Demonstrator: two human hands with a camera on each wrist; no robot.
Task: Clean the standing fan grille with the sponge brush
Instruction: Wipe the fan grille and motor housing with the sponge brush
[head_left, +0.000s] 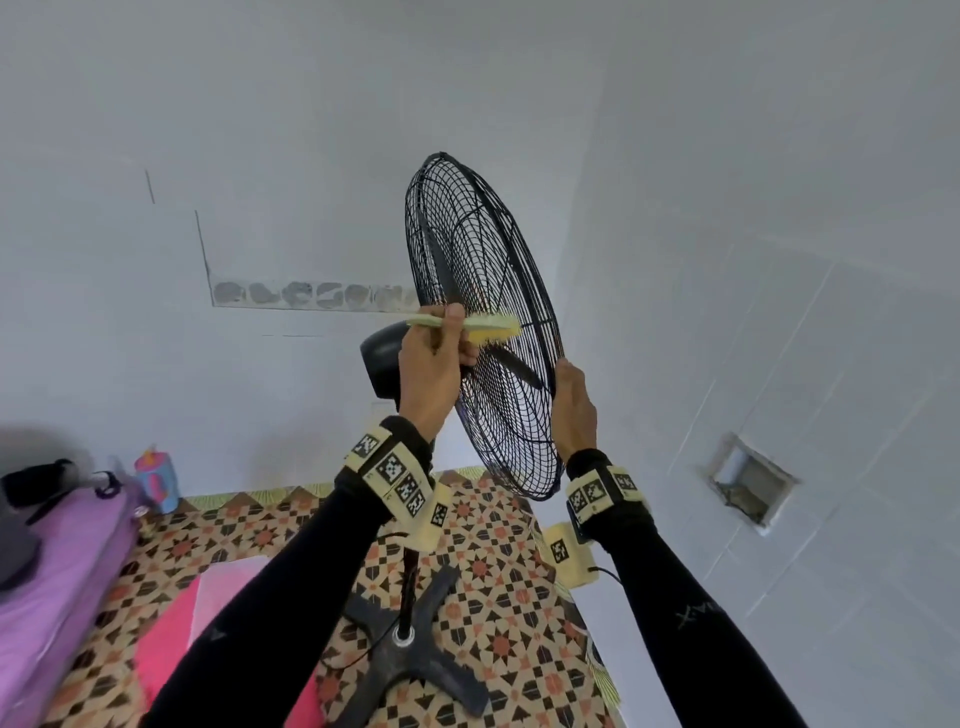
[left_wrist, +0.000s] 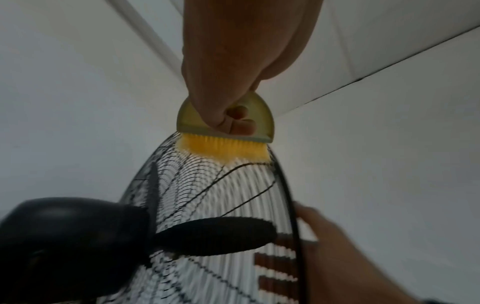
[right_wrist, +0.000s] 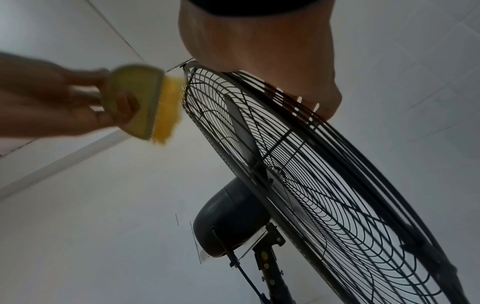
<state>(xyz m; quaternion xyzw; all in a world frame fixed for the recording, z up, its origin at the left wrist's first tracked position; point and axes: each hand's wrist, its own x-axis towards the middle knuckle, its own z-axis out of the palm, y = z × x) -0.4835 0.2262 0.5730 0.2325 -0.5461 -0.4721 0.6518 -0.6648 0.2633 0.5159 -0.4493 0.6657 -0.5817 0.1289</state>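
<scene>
The standing fan's black wire grille (head_left: 483, 270) stands tilted in front of a white wall. My left hand (head_left: 448, 332) grips the pale green handle of a brush (head_left: 491, 326). Its yellow bristles (left_wrist: 223, 149) press against the wires of the rear grille (left_wrist: 221, 195) near the rim. My right hand (head_left: 565, 371) holds the grille's rim on the right side, fingers curled over the wires (right_wrist: 306, 98). In the right wrist view the brush (right_wrist: 145, 102) looks blurred at the edge of the grille (right_wrist: 324, 185). The dark motor housing (right_wrist: 228, 218) sits behind the grille.
The fan's cross-shaped base (head_left: 410, 639) stands on a patterned floor mat (head_left: 498, 587). A purple bedding pile (head_left: 57, 571) and a colourful cup (head_left: 156, 480) lie at the left, and a pink sheet (head_left: 176, 629) lies below. A wall recess (head_left: 753, 486) is on the right.
</scene>
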